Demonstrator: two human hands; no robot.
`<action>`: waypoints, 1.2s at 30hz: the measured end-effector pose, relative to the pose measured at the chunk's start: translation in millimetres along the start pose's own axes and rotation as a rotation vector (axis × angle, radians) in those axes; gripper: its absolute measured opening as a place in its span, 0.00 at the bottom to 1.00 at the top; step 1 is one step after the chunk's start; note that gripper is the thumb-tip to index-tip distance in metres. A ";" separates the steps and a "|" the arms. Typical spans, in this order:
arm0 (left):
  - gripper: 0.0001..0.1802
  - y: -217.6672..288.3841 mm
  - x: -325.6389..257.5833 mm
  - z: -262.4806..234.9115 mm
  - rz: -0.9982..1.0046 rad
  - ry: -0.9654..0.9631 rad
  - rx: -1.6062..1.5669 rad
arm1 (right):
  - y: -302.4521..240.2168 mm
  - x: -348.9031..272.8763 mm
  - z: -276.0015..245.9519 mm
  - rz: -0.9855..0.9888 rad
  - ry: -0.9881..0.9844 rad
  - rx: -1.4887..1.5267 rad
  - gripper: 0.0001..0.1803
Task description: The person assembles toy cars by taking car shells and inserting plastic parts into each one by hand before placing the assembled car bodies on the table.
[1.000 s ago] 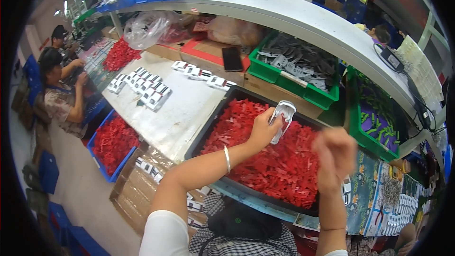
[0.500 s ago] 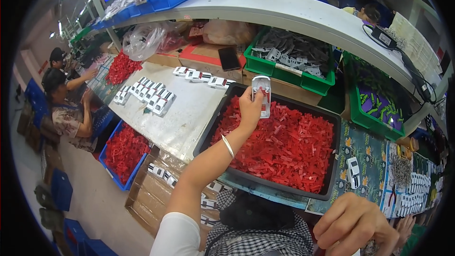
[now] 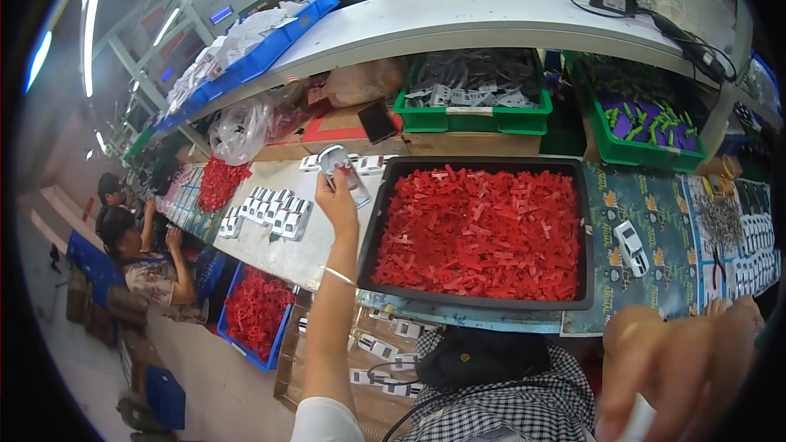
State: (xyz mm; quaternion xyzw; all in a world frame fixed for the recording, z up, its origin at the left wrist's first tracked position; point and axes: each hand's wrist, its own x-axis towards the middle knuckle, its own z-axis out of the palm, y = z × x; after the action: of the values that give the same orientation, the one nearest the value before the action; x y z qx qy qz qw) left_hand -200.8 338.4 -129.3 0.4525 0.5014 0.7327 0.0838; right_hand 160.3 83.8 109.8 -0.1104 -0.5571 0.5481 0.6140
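My left hand (image 3: pixel 338 206), arm stretched forward, is closed on a white toy car shell (image 3: pixel 335 160). It holds the shell up, hollow side toward me, above the white board left of the black tray (image 3: pixel 475 299). A heap of red plastic parts (image 3: pixel 479 233) fills that tray. My right hand (image 3: pixel 675 364) is at the lower right, close to the camera and blurred. Its fingers are curled, and a white edge shows beneath them; what it belongs to cannot be made out. Beyond this hand a single white toy car (image 3: pixel 630 249) lies on the patterned mat.
Rows of white toy cars (image 3: pixel 274 211) stand on the board. Green bins (image 3: pixel 472 120) sit beneath a white shelf (image 3: pixel 483 12). A cardboard box (image 3: pixel 307 360) with cars and a blue bin (image 3: pixel 254 315) of red parts are below left. Pliers (image 3: pixel 718 268) lie right. Co-workers sit left.
My left hand has carried the toy car shell left, from over the black tray to over the white board. My right hand has shifted right and down. The view has turned.
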 end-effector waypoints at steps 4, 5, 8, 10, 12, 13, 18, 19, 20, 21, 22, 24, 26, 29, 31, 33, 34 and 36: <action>0.09 -31.9 14.7 -62.0 0.184 -0.040 0.713 | 73.3 7.6 -50.7 -0.249 -0.519 0.370 0.10; 0.10 -48.9 14.4 -76.7 0.235 -0.050 0.780 | 59.5 -8.9 -16.9 0.070 -0.223 0.406 0.17; 0.17 -85.3 7.3 -100.7 0.262 -0.114 1.021 | 87.8 -4.9 -6.1 -0.129 -0.353 0.236 0.19; 0.18 -104.1 -0.4 -127.5 0.115 -0.209 1.307 | 124.5 -19.1 14.8 -0.354 -0.275 0.403 0.18; 0.22 -117.8 -19.7 -134.7 0.165 -0.217 1.401 | 143.2 -24.5 24.7 -0.583 -0.193 0.559 0.18; 0.23 -118.5 -27.9 -122.1 0.234 -0.241 1.411 | 117.7 -13.8 24.8 -0.585 -0.195 0.545 0.18; 0.29 -123.4 -39.6 -118.9 0.101 -0.397 1.372 | 96.2 29.0 -5.3 -0.054 -0.700 0.345 0.08; 0.29 -121.0 -38.2 -126.9 0.099 -0.391 1.379 | 106.9 28.3 -12.7 -0.055 -0.705 0.352 0.08; 0.28 -119.0 -36.6 -136.1 0.079 -0.402 1.381 | 115.0 25.7 -17.7 -0.059 -0.805 0.360 0.12; 0.28 -117.2 -34.9 -145.3 0.059 -0.413 1.381 | 121.3 23.2 -20.5 -0.062 -0.905 0.367 0.17; 0.27 -112.3 -31.9 -145.8 0.060 -0.375 1.323 | 124.8 20.7 -21.5 -0.113 -0.817 0.294 0.10; 0.29 -107.9 -27.5 -138.6 0.003 -0.329 1.319 | 132.1 13.0 -33.5 -0.113 -0.721 0.171 0.09; 0.30 -115.1 -16.6 -159.5 -0.039 -0.256 1.295 | 141.7 4.4 -53.9 0.014 -0.569 -0.010 0.07; 0.29 -153.5 1.2 -170.0 -0.076 -0.239 1.179 | 161.6 -31.6 -86.6 0.194 -0.090 -0.238 0.09; 0.32 -181.5 13.8 -182.1 0.070 -0.228 1.292 | 174.4 -50.2 -113.8 0.192 0.171 -0.369 0.06; 0.32 -200.3 24.9 -187.6 0.117 -0.193 1.333 | 177.7 -67.2 -140.2 0.185 0.445 -0.477 0.05; 0.31 -212.1 38.3 -210.6 0.180 -0.189 1.401 | 177.7 -77.8 -157.9 0.191 0.502 -0.596 0.04; 0.32 -223.0 56.9 -219.6 0.095 -0.161 1.489 | 176.4 -102.3 -197.5 0.159 0.617 -0.888 0.04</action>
State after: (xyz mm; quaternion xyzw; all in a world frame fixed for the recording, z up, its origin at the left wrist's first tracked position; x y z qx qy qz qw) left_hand -471.5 334.3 -296.4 0.4629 0.8369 0.1670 -0.2397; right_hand 245.0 162.3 -149.5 -0.5566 -0.5188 0.2470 0.6000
